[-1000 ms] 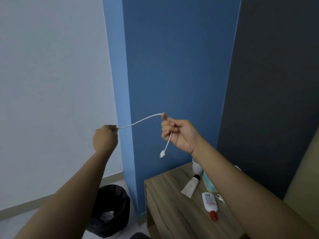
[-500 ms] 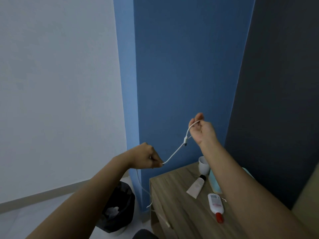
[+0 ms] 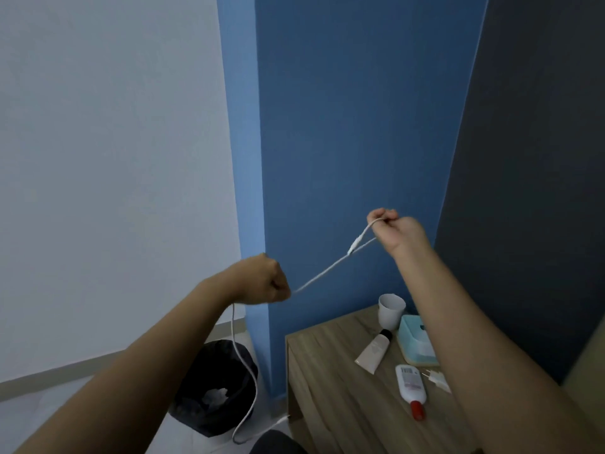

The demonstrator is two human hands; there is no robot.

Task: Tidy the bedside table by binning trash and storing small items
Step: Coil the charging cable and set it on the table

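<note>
A black bin (image 3: 216,391) stands on the floor at the left, with crumpled paper inside. My left hand (image 3: 265,280) is closed on the white cable (image 3: 322,274), which runs tight up to my raised right hand (image 3: 394,231), also pinching it. Its loose end hangs down beside the wooden table (image 3: 330,388), where a cup (image 3: 390,310), a tube (image 3: 375,349) and a bottle (image 3: 411,386) lie.

We hold a white cable (image 3: 322,272) taut in the air between our two fists: the right hand (image 3: 396,231) grips it up high with a short doubled loop, the left hand (image 3: 262,280) grips it lower. From the left hand the rest dangles and loops past a black bin (image 3: 209,393). Below the right hand, the desk (image 3: 330,388) carries a white cup (image 3: 390,310), a tube (image 3: 375,350) and a red-capped bottle (image 3: 411,386).
</note>
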